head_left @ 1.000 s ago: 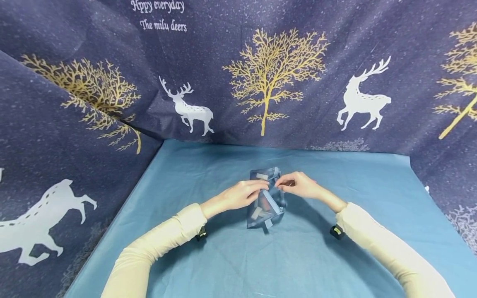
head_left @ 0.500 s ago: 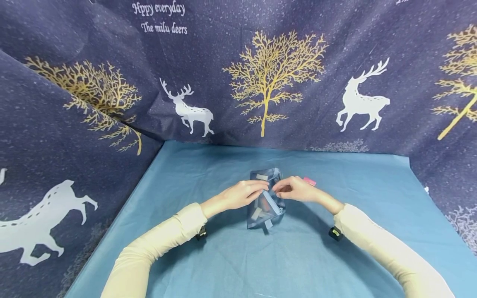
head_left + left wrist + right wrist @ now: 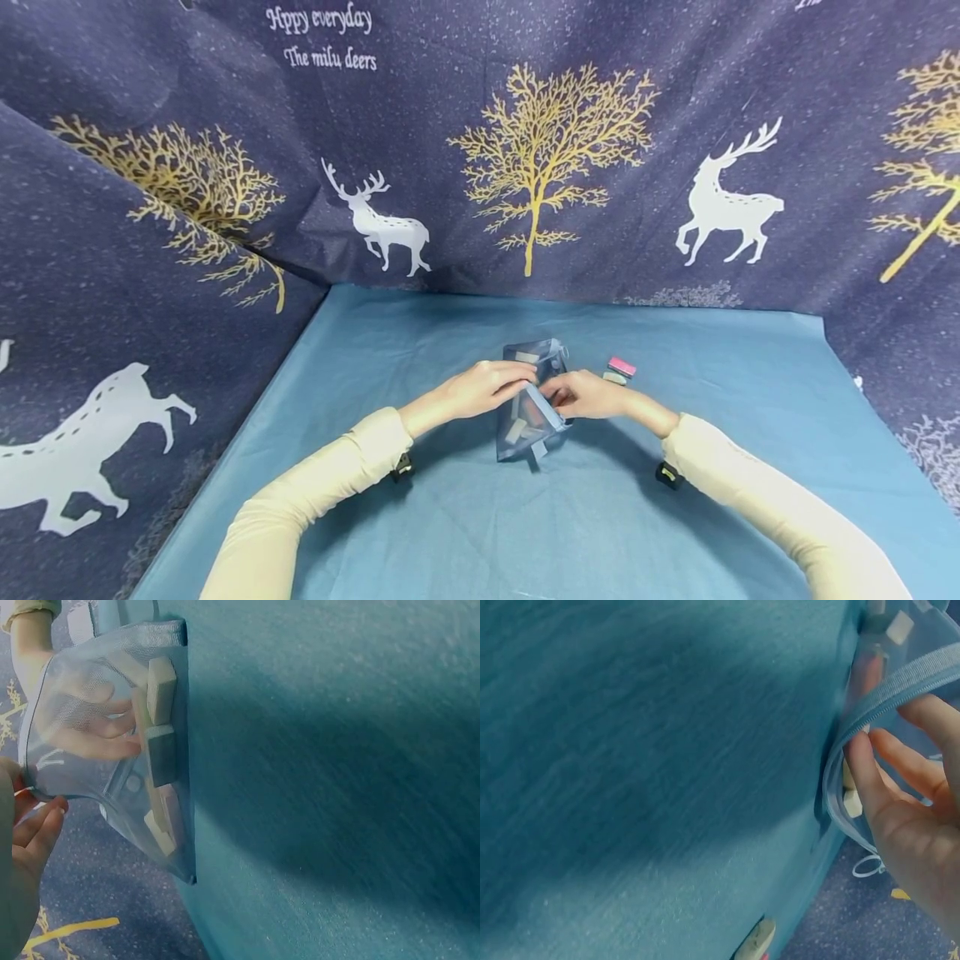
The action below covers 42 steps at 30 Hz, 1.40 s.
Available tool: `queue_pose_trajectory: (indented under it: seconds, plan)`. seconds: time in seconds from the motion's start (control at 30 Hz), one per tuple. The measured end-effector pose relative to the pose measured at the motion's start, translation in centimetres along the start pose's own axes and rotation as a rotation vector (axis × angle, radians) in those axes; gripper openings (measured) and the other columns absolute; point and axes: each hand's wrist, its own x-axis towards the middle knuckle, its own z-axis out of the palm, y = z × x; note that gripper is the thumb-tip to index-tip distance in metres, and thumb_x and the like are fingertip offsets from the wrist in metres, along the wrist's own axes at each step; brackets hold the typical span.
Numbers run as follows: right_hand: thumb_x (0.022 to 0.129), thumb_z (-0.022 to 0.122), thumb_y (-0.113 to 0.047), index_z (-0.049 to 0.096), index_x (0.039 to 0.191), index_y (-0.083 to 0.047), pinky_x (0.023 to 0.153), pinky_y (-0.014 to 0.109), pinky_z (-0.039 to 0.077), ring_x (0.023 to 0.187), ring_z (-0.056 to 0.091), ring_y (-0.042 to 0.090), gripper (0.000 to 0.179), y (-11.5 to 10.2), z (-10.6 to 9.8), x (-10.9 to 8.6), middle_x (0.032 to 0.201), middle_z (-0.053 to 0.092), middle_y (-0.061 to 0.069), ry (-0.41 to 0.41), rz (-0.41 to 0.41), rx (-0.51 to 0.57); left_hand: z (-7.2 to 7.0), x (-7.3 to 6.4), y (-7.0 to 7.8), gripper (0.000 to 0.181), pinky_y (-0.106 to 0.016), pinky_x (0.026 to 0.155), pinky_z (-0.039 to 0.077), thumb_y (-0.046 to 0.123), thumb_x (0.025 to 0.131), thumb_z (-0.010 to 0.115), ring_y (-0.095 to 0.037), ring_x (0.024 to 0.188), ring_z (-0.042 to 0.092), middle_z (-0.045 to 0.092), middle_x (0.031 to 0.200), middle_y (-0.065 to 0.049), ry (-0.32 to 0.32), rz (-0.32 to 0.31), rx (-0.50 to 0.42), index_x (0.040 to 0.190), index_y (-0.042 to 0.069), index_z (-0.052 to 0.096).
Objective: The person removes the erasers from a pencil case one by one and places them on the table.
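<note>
A blue see-through mesh zip pouch [image 3: 510,448] lies on the cloth with its zip undone. My left hand [image 3: 491,388] pinches the edge of its mouth; in the left wrist view the thumb and fingers [image 3: 46,832] meet at that edge. My right hand [image 3: 588,395] reaches in through the mouth, fingers spread and bent past the zip [image 3: 877,703]. Through the mesh show several small blocks, among them a pale block [image 3: 161,690] and a grey-green block [image 3: 160,755]. The right fingertips are right beside them.
Right of the pouch, a pink block [image 3: 622,367] and a pale block [image 3: 615,378] lie close together on the blue cloth [image 3: 420,517]. A dark curtain [image 3: 600,167] printed with deer and trees stands behind. A cord loop [image 3: 868,866] hangs at the zip's end.
My right hand has moved left and slightly down, into the pouch's mouth. The pink and pale blocks behind it have come into view. My left hand stays nearly in place.
</note>
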Motion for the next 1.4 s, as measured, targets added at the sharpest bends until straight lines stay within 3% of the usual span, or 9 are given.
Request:
queue_pose_trajectory:
  seconds: [0.17, 0.43, 0.63, 0.97, 1.1, 1.2, 1.27, 1.33, 1.4]
  plan:
    - [0.087, 0.061, -0.018, 0.056, 0.122, -0.008, 0.080, 0.023, 0.051, 0.095, 0.064, 0.018, 0.037, -0.1, 0.3, 0.4, 0.110, 0.063, 0.009, 0.000, 0.011, 0.002, -0.4, -0.1, -0.2, 0.025, -0.020, 0.090, 0.046, 0.018, 0.096, 0.045, -0.013, 0.114, 0.057, 0.062, 0.121, -0.005, 0.017, 0.010, -0.009, 0.112, 0.014, 0.065]
    - [0.081, 0.055, -0.001, 0.054, 0.123, -0.006, 0.081, 0.023, 0.051, 0.099, 0.062, 0.022, 0.042, -0.2, 0.6, 0.7, 0.113, 0.060, 0.011, 0.004, 0.046, -0.021, -1.0, -0.7, -0.7, 0.025, -0.021, 0.088, 0.048, 0.015, 0.094, 0.049, -0.013, 0.108, 0.061, 0.064, 0.115, -0.004, 0.042, -0.019, 0.028, 0.111, 0.009, 0.066]
    - [0.083, 0.055, -0.001, 0.052, 0.126, -0.006, 0.081, 0.025, 0.052, 0.098, 0.063, 0.024, 0.043, -0.5, 0.4, 0.7, 0.109, 0.061, 0.012, 0.027, 0.033, -0.048, -1.4, -0.6, -0.6, 0.021, -0.022, 0.088, 0.048, 0.017, 0.093, 0.051, -0.013, 0.103, 0.062, 0.066, 0.109, -0.005, 0.071, 0.013, 0.071, 0.104, 0.010, 0.067]
    - [0.083, 0.056, -0.001, 0.051, 0.127, -0.004, 0.078, 0.024, 0.052, 0.094, 0.063, 0.022, 0.044, -0.6, 0.6, 1.0, 0.102, 0.063, 0.011, 0.050, 0.037, -0.090, -1.5, 0.6, -0.3, 0.021, -0.021, 0.069, 0.042, 0.021, 0.096, 0.045, -0.007, 0.076, 0.046, 0.053, 0.086, 0.004, 0.000, 0.020, 0.189, 0.086, 0.016, 0.064]
    - [0.083, 0.055, 0.000, 0.050, 0.127, -0.004, 0.078, 0.023, 0.052, 0.095, 0.063, 0.023, 0.044, -0.5, 0.6, 1.0, 0.101, 0.063, 0.011, 0.054, 0.047, -0.085, -1.1, 1.2, 0.0, 0.030, -0.020, 0.057, 0.040, 0.023, 0.096, 0.044, -0.008, 0.065, 0.043, 0.049, 0.077, 0.002, 0.001, -0.139, 0.247, 0.074, 0.017, 0.064]
    - [0.083, 0.056, -0.001, 0.050, 0.127, -0.005, 0.077, 0.023, 0.052, 0.095, 0.062, 0.023, 0.044, -0.3, 0.6, 1.1, 0.100, 0.063, 0.010, 0.057, 0.045, -0.095, -0.9, 1.7, 0.4, 0.035, -0.020, 0.049, 0.039, 0.023, 0.094, 0.044, -0.008, 0.058, 0.043, 0.045, 0.077, -0.001, -0.034, -0.332, 0.240, 0.063, 0.017, 0.060]
    - [0.083, 0.057, -0.002, 0.050, 0.126, -0.005, 0.077, 0.023, 0.052, 0.095, 0.063, 0.022, 0.044, -0.1, 0.7, 1.1, 0.100, 0.063, 0.009, 0.057, 0.038, -0.105, -0.8, 2.0, 0.6, 0.035, -0.021, 0.047, 0.040, 0.020, 0.092, 0.044, -0.010, 0.055, 0.046, 0.044, 0.081, -0.004, -0.065, -0.463, 0.179, 0.061, 0.014, 0.059]
    - [0.083, 0.057, -0.002, 0.051, 0.126, -0.006, 0.077, 0.022, 0.052, 0.095, 0.063, 0.020, 0.044, 0.1, 0.8, 1.2, 0.099, 0.063, 0.008, 0.056, 0.037, -0.116, -0.8, 2.3, 0.8, 0.029, -0.024, 0.047, 0.041, 0.018, 0.089, 0.046, -0.012, 0.057, 0.048, 0.047, 0.082, -0.007, -0.086, -0.570, 0.109, 0.067, 0.012, 0.063]
    - [0.082, 0.057, -0.001, 0.051, 0.126, -0.007, 0.076, 0.021, 0.051, 0.094, 0.063, 0.020, 0.044, 0.2, 0.8, 1.3, 0.099, 0.063, 0.008, 0.054, 0.035, -0.120, -1.0, 2.5, 0.9, 0.024, -0.027, 0.054, 0.043, 0.017, 0.086, 0.046, -0.015, 0.062, 0.050, 0.053, 0.088, -0.010, -0.110, -0.637, 0.047, 0.084, 0.007, 0.069]
